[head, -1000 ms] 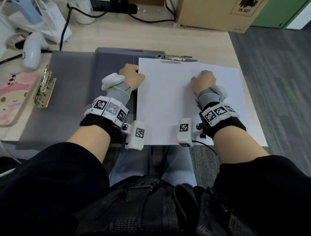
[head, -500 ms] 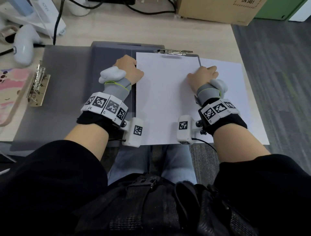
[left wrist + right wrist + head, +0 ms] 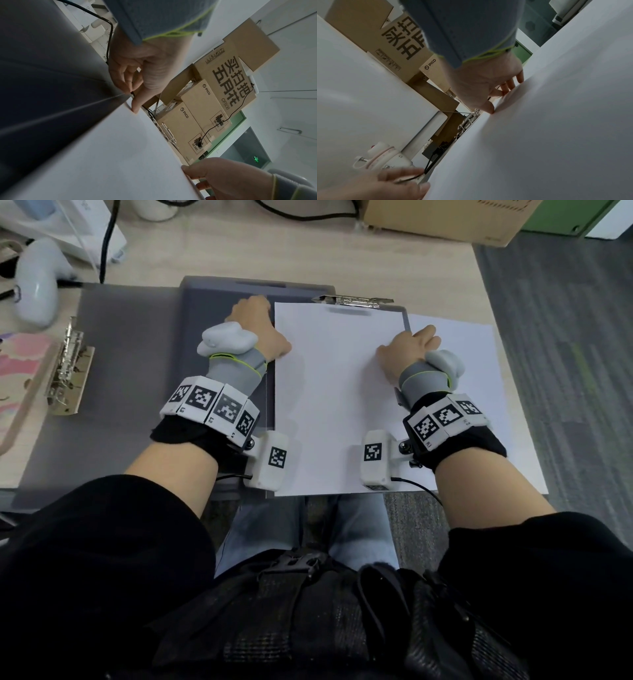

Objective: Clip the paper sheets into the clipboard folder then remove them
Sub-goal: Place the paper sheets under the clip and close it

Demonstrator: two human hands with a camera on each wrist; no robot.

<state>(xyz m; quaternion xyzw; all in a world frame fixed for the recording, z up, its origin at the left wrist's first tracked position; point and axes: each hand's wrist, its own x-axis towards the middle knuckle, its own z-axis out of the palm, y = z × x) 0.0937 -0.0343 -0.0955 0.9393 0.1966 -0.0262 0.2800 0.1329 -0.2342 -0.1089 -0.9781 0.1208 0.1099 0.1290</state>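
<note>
A grey clipboard folder [image 3: 219,313] lies open on the desk, its metal clip [image 3: 352,300] at the top of the right half. A white paper sheet [image 3: 335,392] lies on that half with its top edge just under the clip. My left hand [image 3: 255,320] pinches the sheet's left edge near the top, thumb on top [image 3: 137,75]. My right hand [image 3: 407,350] holds the right edge, thumb pressing on the paper [image 3: 488,83] and fingers past the edge. A second white sheet [image 3: 479,392] lies flat to the right, partly under the first.
A pink clipboard with a brass clip [image 3: 65,368] sits at the left. Behind it lie a white handheld device [image 3: 36,285] and black cables. A cardboard box [image 3: 445,217] stands at the back right. The desk ends at the right, with carpet beyond.
Both hands have slid the top sheet left and up, squaring it under the clip. The second sheet at the right is now uncovered.
</note>
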